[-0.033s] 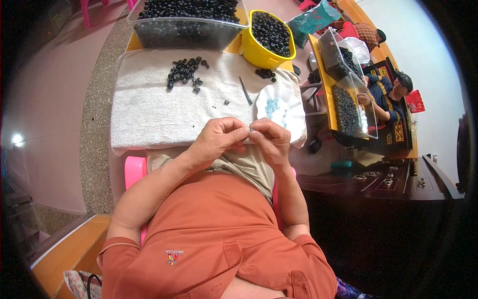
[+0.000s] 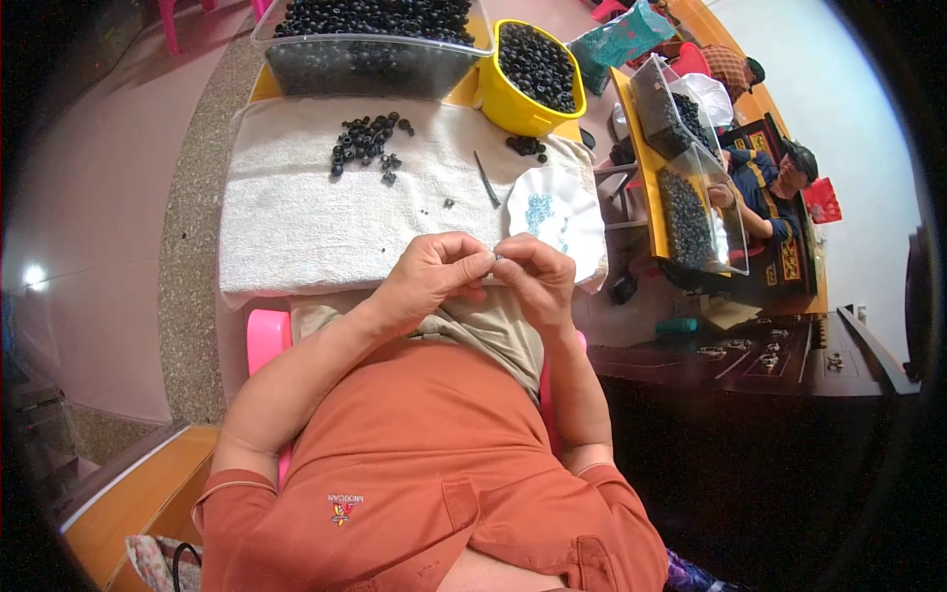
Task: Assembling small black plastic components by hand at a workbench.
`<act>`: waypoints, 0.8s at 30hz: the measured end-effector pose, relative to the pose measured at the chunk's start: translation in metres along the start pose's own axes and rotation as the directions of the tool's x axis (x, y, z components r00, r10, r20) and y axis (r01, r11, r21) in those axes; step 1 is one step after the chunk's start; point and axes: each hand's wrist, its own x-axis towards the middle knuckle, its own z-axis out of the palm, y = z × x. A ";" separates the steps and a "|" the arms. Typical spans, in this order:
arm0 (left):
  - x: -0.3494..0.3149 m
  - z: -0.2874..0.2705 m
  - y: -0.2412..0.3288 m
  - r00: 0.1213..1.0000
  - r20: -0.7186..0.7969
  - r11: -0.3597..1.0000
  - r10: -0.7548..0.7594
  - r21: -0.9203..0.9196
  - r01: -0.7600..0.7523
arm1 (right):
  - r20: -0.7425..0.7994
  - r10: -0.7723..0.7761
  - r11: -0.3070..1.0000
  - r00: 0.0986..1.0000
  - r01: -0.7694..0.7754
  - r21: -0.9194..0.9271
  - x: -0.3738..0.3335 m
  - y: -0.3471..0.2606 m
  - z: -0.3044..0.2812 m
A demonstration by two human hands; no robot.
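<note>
My left hand [image 2: 434,276] and my right hand [image 2: 535,276] meet fingertip to fingertip above the near edge of a white towel [image 2: 296,227]. Both pinch a tiny pale part [image 2: 496,259] between thumbs and forefingers; its shape is too small to tell. Just beyond my right hand sits a white scalloped dish [image 2: 582,232] holding several small blue pieces [image 2: 539,210]. A loose heap of black rings [image 2: 367,140] lies farther out on the towel, with a thin metal tool [image 2: 488,180] beside the dish.
A clear bin [image 2: 370,49] and a yellow bowl [image 2: 533,74], both full of black rings, stand at the far edge. At the right another person [image 2: 779,183] sits by clear bins [image 2: 691,187] of black rings. A dark cabinet [image 2: 750,365] is near right.
</note>
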 end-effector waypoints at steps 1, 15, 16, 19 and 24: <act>0.000 0.000 0.000 1.000 0.000 1.000 0.000 0.000 0.000 | 0.000 0.000 1.000 1.000 0.000 0.000 0.000 0.000 0.000; -0.002 0.003 0.005 0.999 -0.027 0.995 0.033 0.090 -0.030 | -0.024 0.105 0.982 0.994 -0.100 0.162 0.000 0.000 0.002; -0.002 0.002 0.003 0.999 -0.027 0.995 0.033 0.090 -0.031 | -0.024 0.105 0.982 0.994 -0.100 0.162 0.000 0.000 0.001; 0.000 0.001 -0.002 0.996 -0.035 0.992 0.081 0.099 -0.078 | -0.018 0.101 0.984 0.995 -0.098 0.150 0.000 0.002 -0.001; 0.001 0.000 -0.003 0.994 -0.034 0.980 0.106 0.172 -0.099 | 0.015 -0.024 0.993 1.000 0.022 0.115 0.002 0.009 -0.005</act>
